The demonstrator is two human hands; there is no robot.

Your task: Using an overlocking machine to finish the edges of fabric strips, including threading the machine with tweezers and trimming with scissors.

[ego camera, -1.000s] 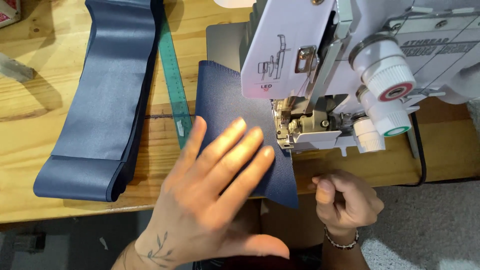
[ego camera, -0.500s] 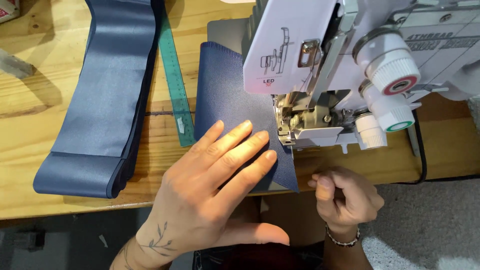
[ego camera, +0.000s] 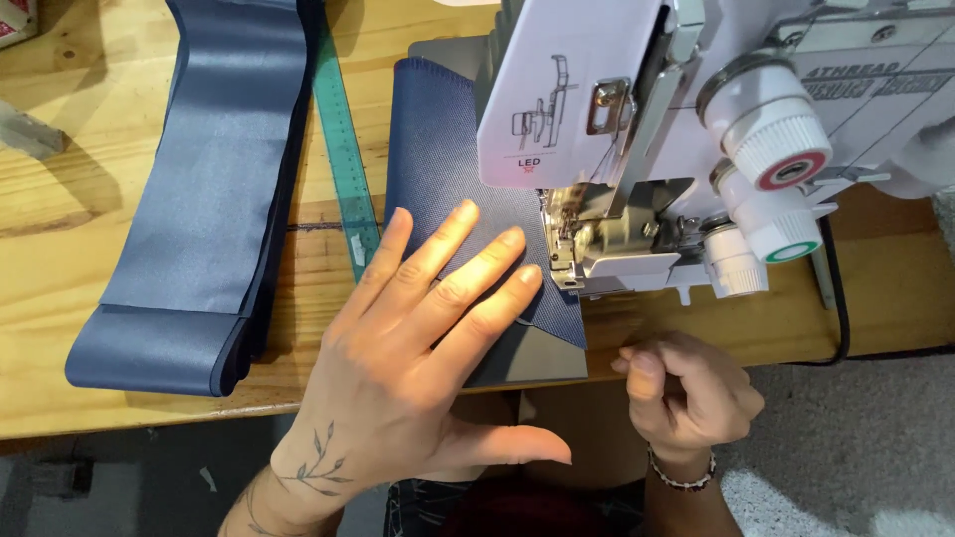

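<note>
Wooden table (ego camera: 119, 199), light grain, grey floor visible past its near edge. White serger (ego camera: 637, 129) stands at upper right of the table, with two thread-tension knobs (ego camera: 776, 149) on its front, one ringed red, one ringed green; a black cable runs down the table edge to the right of it. Navy fabric piece (ego camera: 438, 169) lies flat on the serger bed, its right edge running under the presser foot (ego camera: 562, 244); its near corner points down toward the table's front edge. Left hand (ego camera: 418, 368) lies palm down, open, fingers (ego camera: 468, 268) spread and extended flat on the near part of the navy fabric piece, fingertips just beside the presser foot, thumb stretched out to the right beyond the table's near edge. Leaf tattoo on that wrist. Right hand (ego camera: 686, 393) sits below and right of the foot, just past the table edge, apart from the fabric; it is curled closed with thumb against forefinger, a beaded bracelet at the wrist. Whether it pinches a thread cannot be told. Green ruler (ego camera: 343, 139) lies on the table just left of the fabric piece, running front to back. Folded blue satin stack (ego camera: 209, 199) lies left of the ruler, well apart from both hands.
</note>
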